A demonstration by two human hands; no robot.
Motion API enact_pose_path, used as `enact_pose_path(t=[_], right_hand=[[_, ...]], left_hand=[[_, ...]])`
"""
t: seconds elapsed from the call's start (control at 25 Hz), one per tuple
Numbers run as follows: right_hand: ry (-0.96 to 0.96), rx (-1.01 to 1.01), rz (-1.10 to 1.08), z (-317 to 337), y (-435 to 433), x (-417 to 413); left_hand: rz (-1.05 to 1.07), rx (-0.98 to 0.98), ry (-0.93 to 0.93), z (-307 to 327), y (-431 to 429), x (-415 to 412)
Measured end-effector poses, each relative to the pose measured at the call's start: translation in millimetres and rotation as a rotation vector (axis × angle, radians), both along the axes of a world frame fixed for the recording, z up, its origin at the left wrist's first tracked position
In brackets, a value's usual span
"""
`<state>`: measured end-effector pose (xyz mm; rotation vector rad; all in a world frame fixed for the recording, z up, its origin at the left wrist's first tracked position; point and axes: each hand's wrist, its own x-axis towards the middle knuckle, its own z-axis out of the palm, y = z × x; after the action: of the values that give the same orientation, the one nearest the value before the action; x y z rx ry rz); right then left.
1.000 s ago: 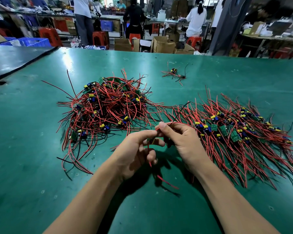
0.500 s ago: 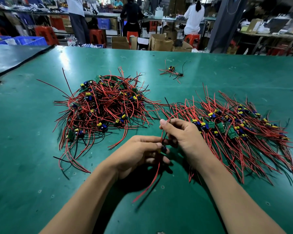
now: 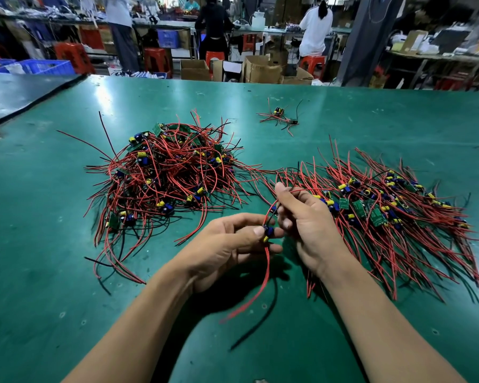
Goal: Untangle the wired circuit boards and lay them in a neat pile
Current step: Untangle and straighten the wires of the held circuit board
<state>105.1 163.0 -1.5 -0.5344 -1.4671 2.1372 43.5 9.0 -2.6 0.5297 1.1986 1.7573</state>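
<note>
Pinches a board (image 3: 268, 233) between thumb and fingertips of the left hand (image 3: 227, 244), above the worktop (image 3: 67, 272), between the two masses of wire. Grips, with the curled right hand (image 3: 307, 222), a red wire (image 3: 285, 192) looping up from that board. Under the left hand, two leads (image 3: 263, 275), one red and one black, hanging down toward the worktop, blurred.

Green worktop, glossy, with pale streaks of glare toward the far side and small scuffs and specks nearer. On its left half, a tangled heap (image 3: 172, 175) of boards with red and black wires crossing every way. On its right half, just beside the right hand, a pile (image 3: 385, 214) with boards lined in a band and wires fanned out to both sides. Farther back, well apart from both, a small stray cluster (image 3: 280, 117). At far left, a dark worktop (image 3: 17, 92) meeting the green one.

Beyond the far edge, a crowded workshop. Open cartons (image 3: 263, 69) on the floor, red stools (image 3: 75, 56), blue crates (image 3: 39, 66) at left, long benches (image 3: 172, 23) loaded with goods. At the benches, backs turned, a person in black (image 3: 213, 26) and a person in white (image 3: 315, 29). At right, a dark pillar (image 3: 362, 37) and a table (image 3: 440, 55) stacked with boxes.
</note>
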Motion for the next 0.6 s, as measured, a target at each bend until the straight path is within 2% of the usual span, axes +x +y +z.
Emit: enact_pose_path(t=[0.12, 0.36, 0.52, 0.6], right_hand=[[0.015, 0.057, 0.000, 0.0, 0.3, 1.7], [0.024, 0.145, 0.101, 0.7, -6.0, 4.4], [-0.085, 0.123, 0.360, 2.6, -8.0, 10.9], [-0.153, 0.172, 0.469, 1.8, -9.9, 13.2]], left_hand=[[-0.031, -0.053, 0.061, 0.0, -0.4, 0.7], [0.067, -0.087, -0.031, -0.9, 3.4, 4.9], [0.117, -0.044, -0.002, -2.2, 4.9, 4.8], [0.116, -0.038, 0.029, -2.8, 3.8, 4.2]])
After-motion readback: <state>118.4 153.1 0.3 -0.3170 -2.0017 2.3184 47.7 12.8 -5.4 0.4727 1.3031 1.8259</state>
